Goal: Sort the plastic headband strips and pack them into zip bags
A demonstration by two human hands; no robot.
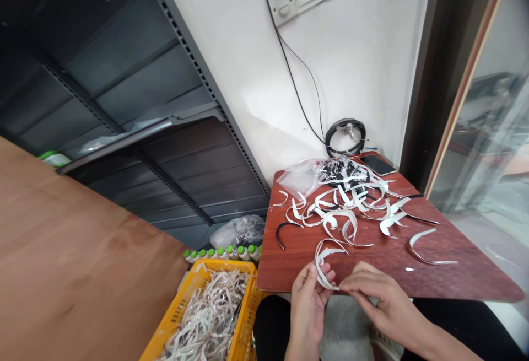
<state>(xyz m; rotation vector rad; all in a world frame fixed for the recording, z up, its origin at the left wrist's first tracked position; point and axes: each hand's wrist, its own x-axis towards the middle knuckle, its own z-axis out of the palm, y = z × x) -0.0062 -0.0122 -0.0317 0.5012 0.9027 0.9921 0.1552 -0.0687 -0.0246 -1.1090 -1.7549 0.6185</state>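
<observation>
My left hand (308, 303) is closed round the lower part of a curved white band (321, 267) at the near edge of the red-brown table. The band is thin and C-shaped, its upper end pointing over the tabletop. At its lower tip, my right hand (378, 292) has its fingers pinched together. Beyond both hands lies a loose pile of similar curved bands (347, 215), white with thin shiny edges. A single curved band (430, 251) lies apart on the right, and a black curved piece (285, 231) on the left.
A yellow crate (248, 273) full of white strips stands left of the table (397, 278). Clear plastic bags (303, 176), a phone (377, 165) and a coiled black cable (345, 136) are at the back. Green-capped bottles (221, 253) line up below the grey shelving (185, 179).
</observation>
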